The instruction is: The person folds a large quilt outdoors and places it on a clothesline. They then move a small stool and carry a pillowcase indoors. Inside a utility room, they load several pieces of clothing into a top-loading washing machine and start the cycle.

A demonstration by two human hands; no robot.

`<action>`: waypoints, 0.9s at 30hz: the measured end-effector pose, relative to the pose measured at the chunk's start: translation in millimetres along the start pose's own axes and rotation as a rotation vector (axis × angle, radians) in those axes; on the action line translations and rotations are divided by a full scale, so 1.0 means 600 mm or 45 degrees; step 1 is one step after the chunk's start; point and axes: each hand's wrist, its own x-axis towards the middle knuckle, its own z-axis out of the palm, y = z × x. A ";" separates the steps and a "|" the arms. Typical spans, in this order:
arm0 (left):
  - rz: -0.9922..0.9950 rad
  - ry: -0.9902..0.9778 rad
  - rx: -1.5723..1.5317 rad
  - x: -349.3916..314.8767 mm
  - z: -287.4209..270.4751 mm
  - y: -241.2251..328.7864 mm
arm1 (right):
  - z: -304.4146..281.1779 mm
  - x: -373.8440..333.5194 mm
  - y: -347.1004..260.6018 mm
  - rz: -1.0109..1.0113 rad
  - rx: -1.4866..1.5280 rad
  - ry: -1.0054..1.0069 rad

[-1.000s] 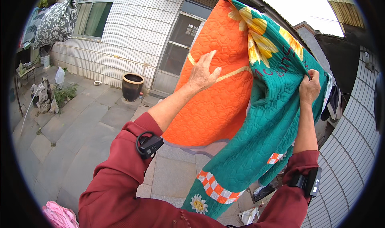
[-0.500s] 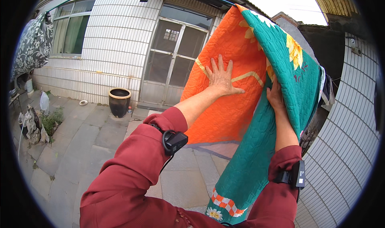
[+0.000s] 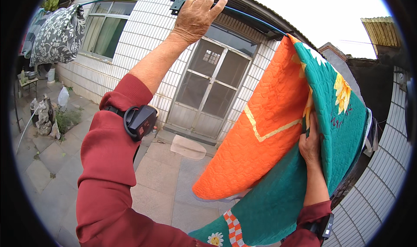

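A quilted cover point(image 3: 269, 116), orange on one face and green with yellow flowers on the other, hangs from a blue line point(image 3: 256, 18) on the right. My right hand point(image 3: 310, 145) is inside its fold, fingers closed on the green cloth and partly hidden by it. My left hand point(image 3: 197, 18) is raised at the line, beside a dark clamp-like piece point(image 3: 177, 4). Its fingers are bent over the line, and their far side is out of sight. The cover's lower green part, with a checked orange-and-white band point(image 3: 234, 229), slants toward my body.
A grey floral cloth point(image 3: 58, 36) hangs on the line at the left. Behind are a tiled wall point(image 3: 152, 34), a screened double door point(image 3: 208, 81) and a mat point(image 3: 188, 147). Rocks point(image 3: 44, 116) and a plant point(image 3: 69, 118) stand at the left; another tiled wall point(image 3: 378, 181) is close at the right.
My left hand has left the orange face and risen to the line. My right hand stays in the fold. The cover's lower orange edge has swung toward me, and the view has shifted left.
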 end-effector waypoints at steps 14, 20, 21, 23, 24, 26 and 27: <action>0.003 0.169 -0.527 -0.122 0.070 -0.155 | 0.046 0.180 -0.212 0.090 0.287 0.211; 0.257 -0.516 -2.300 -0.127 -0.113 0.227 | 0.005 0.237 -0.257 0.137 0.247 0.408; 0.192 -0.724 -2.357 -0.119 -0.118 0.264 | -0.021 0.252 -0.258 0.115 0.138 0.490; -0.140 -0.824 -2.113 -0.102 -0.115 0.318 | -0.083 0.285 -0.252 0.243 0.093 0.670; -0.229 -0.981 -2.022 -0.095 -0.109 0.342 | -0.108 0.297 -0.243 0.183 0.145 0.682; -0.359 -0.984 -1.779 -0.109 -0.078 0.381 | -0.149 0.311 -0.221 0.208 0.116 0.771; -0.386 -1.047 -1.616 -0.131 -0.064 0.400 | -0.166 0.308 -0.209 0.094 0.014 0.806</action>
